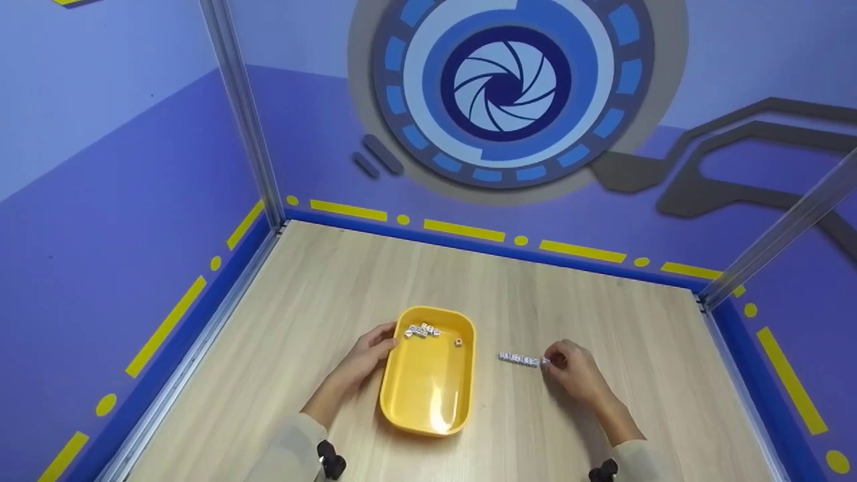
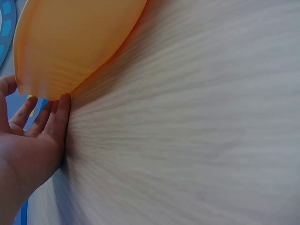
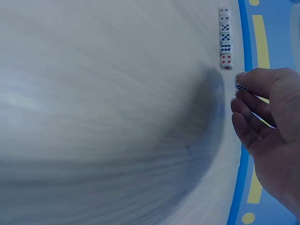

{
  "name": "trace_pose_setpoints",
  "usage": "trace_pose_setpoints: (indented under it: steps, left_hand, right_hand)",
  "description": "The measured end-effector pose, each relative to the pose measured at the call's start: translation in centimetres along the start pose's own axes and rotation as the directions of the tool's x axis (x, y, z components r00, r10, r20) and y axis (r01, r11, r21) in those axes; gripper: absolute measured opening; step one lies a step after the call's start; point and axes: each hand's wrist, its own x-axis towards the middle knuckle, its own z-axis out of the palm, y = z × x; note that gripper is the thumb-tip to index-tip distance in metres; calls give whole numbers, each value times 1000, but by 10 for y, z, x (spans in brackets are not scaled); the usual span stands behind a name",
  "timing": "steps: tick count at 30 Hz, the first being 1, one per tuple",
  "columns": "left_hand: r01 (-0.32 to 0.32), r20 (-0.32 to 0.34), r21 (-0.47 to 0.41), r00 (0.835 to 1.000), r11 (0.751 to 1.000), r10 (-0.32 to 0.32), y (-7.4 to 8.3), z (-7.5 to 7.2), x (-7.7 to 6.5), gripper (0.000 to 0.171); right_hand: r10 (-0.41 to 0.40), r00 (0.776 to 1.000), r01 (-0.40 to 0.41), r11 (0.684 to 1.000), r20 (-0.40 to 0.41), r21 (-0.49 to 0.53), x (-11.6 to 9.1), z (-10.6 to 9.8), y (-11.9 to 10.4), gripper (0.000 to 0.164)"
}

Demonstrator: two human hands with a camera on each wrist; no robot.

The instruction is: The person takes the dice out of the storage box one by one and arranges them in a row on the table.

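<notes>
My right hand point(image 1: 574, 375) pinches a small white die point(image 3: 240, 84) between thumb and fingertips, close to the near-right end of a straight row of white dice point(image 1: 518, 359). In the right wrist view the row of dice point(image 3: 225, 37) shows blue pips, with red pips on the die nearest the hand. On the other side, my left hand point(image 1: 365, 355) rests against the left wall of a yellow tray point(image 1: 427, 428), its fingers fairly straight. The left wrist view has those fingertips point(image 2: 65, 101) at the tray's lower edge. Inside the tray lie a cluster of loose dice point(image 1: 420, 330) and one separate die point(image 1: 458, 342).
The wood-grain tabletop point(image 1: 535, 294) is bounded by a blue-purple back wall point(image 1: 301, 134) and side panels with yellow dashes. Metal posts point(image 1: 248, 120) stand at the corners. The row of dice lies to the right of the tray, with bare tabletop between them.
</notes>
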Motion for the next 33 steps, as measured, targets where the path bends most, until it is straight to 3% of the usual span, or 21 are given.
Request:
trace_pose_setpoints:
  steps: [6, 21, 33]
  left_hand:
    - [-15, 19, -28, 1000, 999, 15, 1, 0, 0, 49]
    - [-6, 5, -36, 1000, 999, 7, 1, 2, 0, 48]
    - [2, -2, 9, 1000, 1000, -2, 0, 1, -1, 52]
  right_hand:
    - [29, 999, -29, 999, 28, -14, -2, 3, 2, 11]
    - [5, 1000, -5, 1000, 25, -4, -1, 8, 0, 13]
    - [34, 999, -34, 999, 38, 13, -1, 2, -4, 17]
